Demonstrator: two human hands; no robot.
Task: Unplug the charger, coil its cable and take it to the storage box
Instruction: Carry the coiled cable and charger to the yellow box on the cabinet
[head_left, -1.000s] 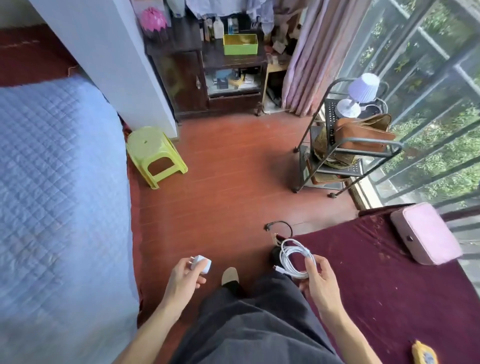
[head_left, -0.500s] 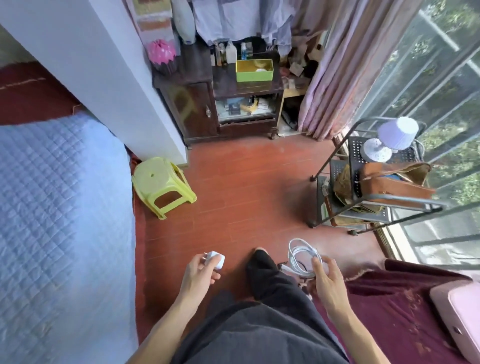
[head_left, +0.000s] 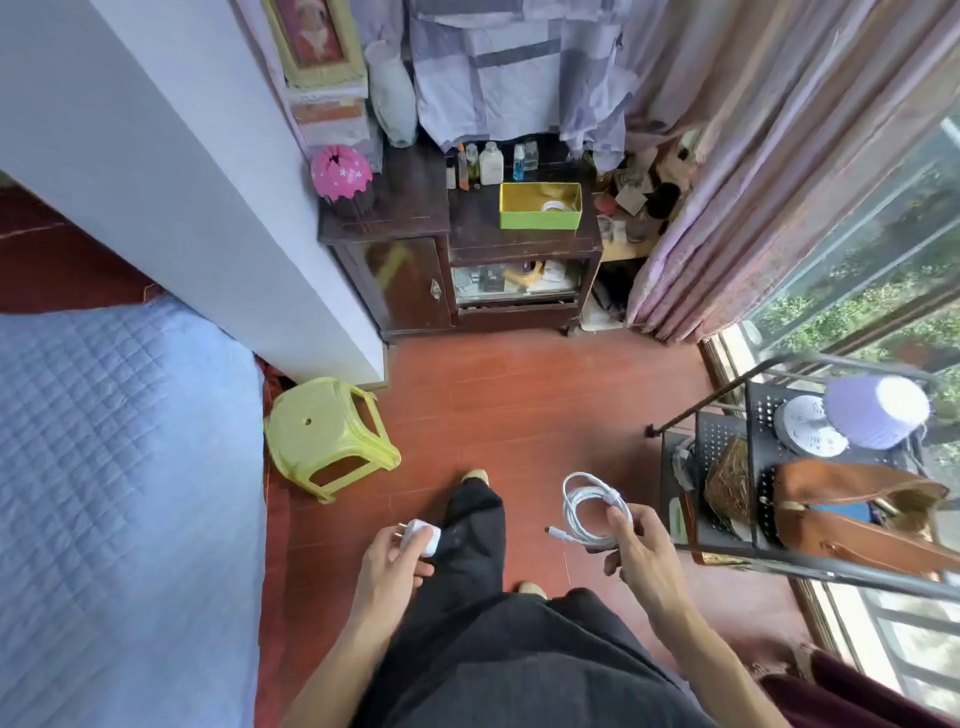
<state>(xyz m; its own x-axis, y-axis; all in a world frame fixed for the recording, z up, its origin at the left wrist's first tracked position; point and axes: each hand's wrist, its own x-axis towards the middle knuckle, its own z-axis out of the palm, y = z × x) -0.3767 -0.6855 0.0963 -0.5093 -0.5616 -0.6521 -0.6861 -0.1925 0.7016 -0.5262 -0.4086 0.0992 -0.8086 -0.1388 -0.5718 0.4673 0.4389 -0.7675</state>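
Left hand (head_left: 387, 566) pinches charger plug (head_left: 422, 538), body half hidden by fingers, right hand (head_left: 638, 551) grips coiled cable (head_left: 589, 506), green box (head_left: 540, 218) nearer than before

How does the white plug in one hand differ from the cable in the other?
The plug is a small solid block with metal prongs, held in the left hand; the cable is a thin cord wound into a loop, pinched by the right hand. Both are white and not joined to each other.

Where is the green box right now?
Head view, top centre: the green box sits on the dark cabinet, just in front of the bottles, between the pink ornament and the curtain.
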